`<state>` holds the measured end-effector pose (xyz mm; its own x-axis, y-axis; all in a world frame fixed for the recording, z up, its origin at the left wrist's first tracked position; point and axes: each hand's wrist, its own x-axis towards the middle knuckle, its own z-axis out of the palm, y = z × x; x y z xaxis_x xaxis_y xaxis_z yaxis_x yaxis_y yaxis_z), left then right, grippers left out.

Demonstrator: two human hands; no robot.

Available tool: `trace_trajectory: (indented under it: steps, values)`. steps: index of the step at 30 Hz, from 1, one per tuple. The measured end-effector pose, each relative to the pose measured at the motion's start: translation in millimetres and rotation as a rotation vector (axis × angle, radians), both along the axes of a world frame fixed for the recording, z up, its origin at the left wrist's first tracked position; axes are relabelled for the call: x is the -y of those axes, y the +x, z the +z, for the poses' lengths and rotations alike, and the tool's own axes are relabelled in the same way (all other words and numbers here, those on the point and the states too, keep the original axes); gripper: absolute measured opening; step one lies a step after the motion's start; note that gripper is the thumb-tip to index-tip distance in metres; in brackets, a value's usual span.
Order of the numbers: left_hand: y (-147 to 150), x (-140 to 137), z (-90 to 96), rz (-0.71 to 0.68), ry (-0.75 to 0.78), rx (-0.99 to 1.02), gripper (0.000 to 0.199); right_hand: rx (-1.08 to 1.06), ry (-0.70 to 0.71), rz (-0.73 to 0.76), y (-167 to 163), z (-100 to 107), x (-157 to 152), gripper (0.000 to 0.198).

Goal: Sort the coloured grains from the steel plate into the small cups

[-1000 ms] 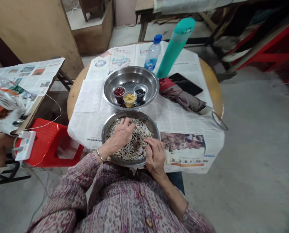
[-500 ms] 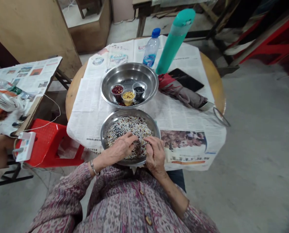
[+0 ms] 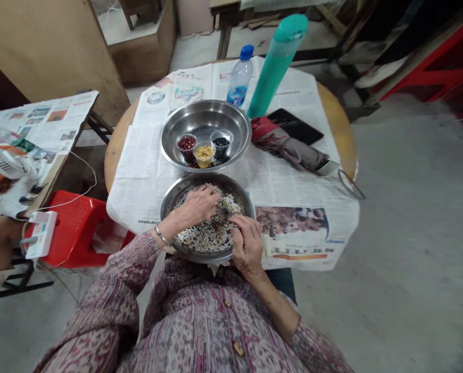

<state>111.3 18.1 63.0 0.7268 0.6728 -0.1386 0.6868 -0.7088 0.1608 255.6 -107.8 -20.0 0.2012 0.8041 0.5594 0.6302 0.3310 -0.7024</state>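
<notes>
A steel basin close to my body holds a mix of white grains with dark, yellow and red bits. My left hand, with a bracelet at the wrist, reaches over the far side of the mix; its fingers are apart and the tips touch the grains. At the basin's right rim my right hand rests with fingers curled; what they hold, if anything, is hidden. Just beyond, a wider steel basin contains three clear cups: red beans, yellow kernels and black beans. Loose dark red beans lie below them.
Newspaper covers the round table. Behind the basins stand a water bottle and a teal bottle. A folded umbrella and a black phone lie right. A red stool with a power strip stands left, near another person's arm.
My left hand has moved up and away across the grains, and its fingers have spread. The mix at the near side is now exposed. My right hand has stayed at the rim.
</notes>
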Motion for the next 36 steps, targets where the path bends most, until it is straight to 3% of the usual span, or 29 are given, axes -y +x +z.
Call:
trace_trajectory:
  steps: [5,8,12,16,19,21,26,32,34,36]
  values:
    - [-44,16,8.1,0.143,-0.079,-0.029,0.016,-0.012,0.008,0.01,0,0,0,0.026]
    - [-62,37,11.6,0.082,-0.172,0.031,0.02,-0.005,0.0,0.006,0,-1,0,0.027]
    - [-54,63,13.1,-0.108,-0.248,0.112,0.04,0.0,0.004,0.001,0,-2,1,0.027]
    - [-29,62,1.8,-0.195,-0.157,0.093,0.031,0.0,0.003,-0.011,-1,-2,0,0.026]
    - [-17,44,-7.9,-0.134,-0.095,0.075,0.023,-0.01,-0.004,-0.016,-1,-1,0,0.026]
    - [-17,31,-10.2,-0.018,-0.05,0.083,0.025,-0.016,-0.002,-0.01,-1,-1,0,0.027]
    - [-43,24,-3.4,0.238,0.072,0.114,0.02,0.002,0.006,0.004,0,0,0,0.026]
    - [-75,58,8.7,0.226,-0.013,0.028,0.063,-0.015,-0.008,0.006,0,-1,1,0.027]
    - [-76,68,11.4,0.188,-0.088,0.02,0.063,-0.019,-0.008,0.002,0,-2,1,0.027]
    - [-72,77,12.1,0.176,-0.17,0.052,0.048,-0.017,-0.005,-0.002,0,-2,1,0.026]
